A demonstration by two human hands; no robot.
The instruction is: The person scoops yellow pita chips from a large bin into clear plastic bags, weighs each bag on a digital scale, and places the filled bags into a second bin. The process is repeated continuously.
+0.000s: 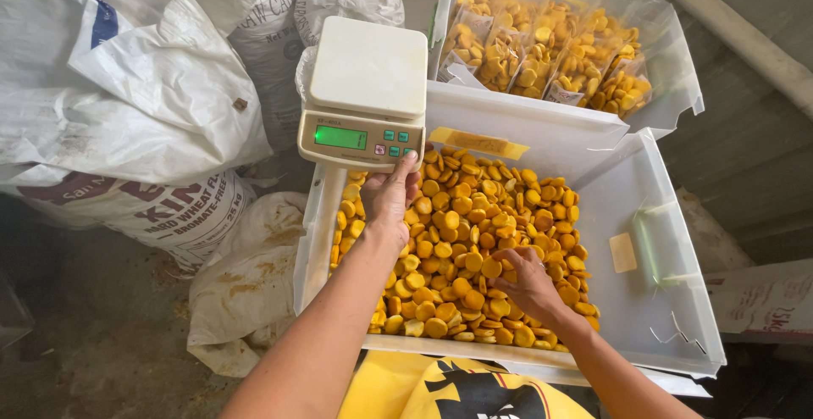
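Note:
A white plastic bin (644, 300) in front of me holds a heap of small round orange-yellow biscuits (474, 216). A white digital kitchen scale (366, 88) with a green lit display rests on the bin's far left corner. My left hand (389, 197) reaches up to the scale's front edge, a fingertip touching its button panel. My right hand (527, 282) lies palm down on the biscuits, fingers curled around a few of them.
A second white bin (677, 88) behind holds several clear bags filled with the same biscuits. Large white flour sacks (127, 88) are piled at the left on a dirty floor. A yellow and black cloth (457, 389) lies at the bottom edge.

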